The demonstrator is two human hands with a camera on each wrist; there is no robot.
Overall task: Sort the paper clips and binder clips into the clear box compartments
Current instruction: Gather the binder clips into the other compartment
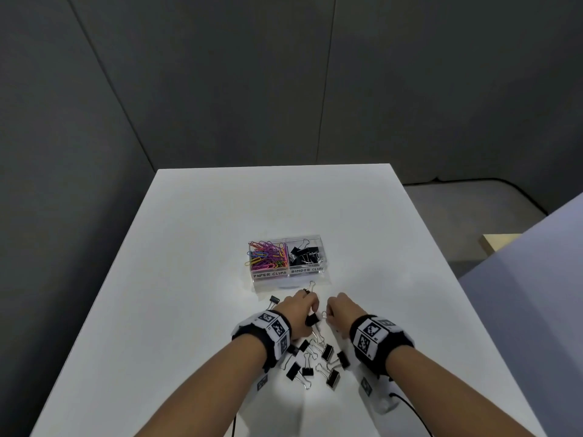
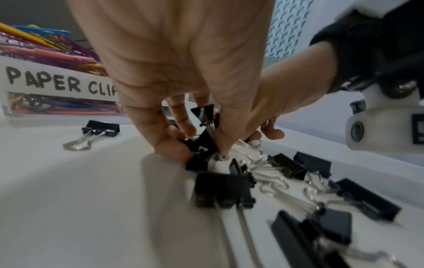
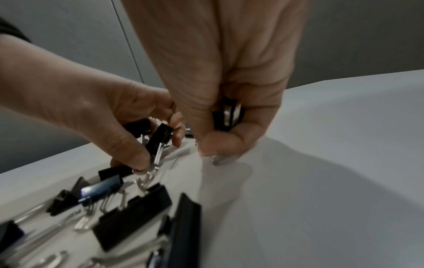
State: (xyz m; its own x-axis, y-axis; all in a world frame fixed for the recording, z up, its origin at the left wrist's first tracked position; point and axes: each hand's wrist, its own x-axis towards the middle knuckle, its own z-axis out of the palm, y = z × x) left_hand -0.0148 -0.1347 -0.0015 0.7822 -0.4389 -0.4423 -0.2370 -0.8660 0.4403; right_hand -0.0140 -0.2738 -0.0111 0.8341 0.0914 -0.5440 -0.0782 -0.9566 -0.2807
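Left hand (image 1: 299, 313) has its fingers curled round a bunch of black binder clips (image 2: 204, 137), wire handles pointing down at the table (image 1: 195, 247). Right hand (image 1: 342, 310) just beside it pinches one binder clip (image 3: 227, 114) too. The clear box (image 1: 287, 260) sits straight ahead past both hands, binder compartment (image 1: 305, 255) on its right half, so roughly equal reach for either hand, I'd say.

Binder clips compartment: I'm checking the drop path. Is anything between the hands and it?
Nothing visible blocks it. Left hand and right hand grip binder clips just before the clear box, whose top is open.
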